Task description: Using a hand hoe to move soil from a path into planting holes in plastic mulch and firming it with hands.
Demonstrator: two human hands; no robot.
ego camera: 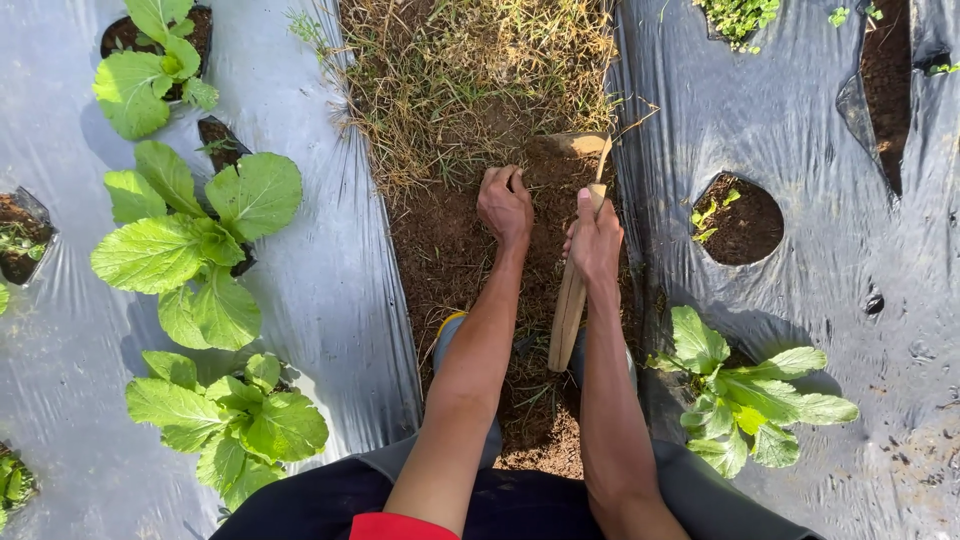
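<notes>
— Silver plastic mulch [330, 250] blankets the bed on the left edge, and leafy green plants [195, 245] push up through its holes, broad crinkled leaves catching the sun.

— And down the middle?

— Bare brown soil [450, 260], a furrow between the two sheets, with dry grass [470, 70] tufted at its far end. Left hand [505, 205] is down on the dirt, fingers curled under into a loose fist, knuckles up, touching the soil just beside the tool.

— Tell me about that tool.

— Pale wooden handle [570, 310], smooth, worn, flat-sided, running slantwise from near the knees up toward the grass. Its working end sits in the soil at the far end of the furrow; I cannot tell the blade's shape. Right hand [597, 240] is wrapped closed around the handle's upper part, thumb lying along the wood.

— Right side?

— More silver sheet [800, 130], a round hole [738, 220] showing earth and tiny sprouts, and one leafy plant [745, 400] near the right forearm.
</notes>
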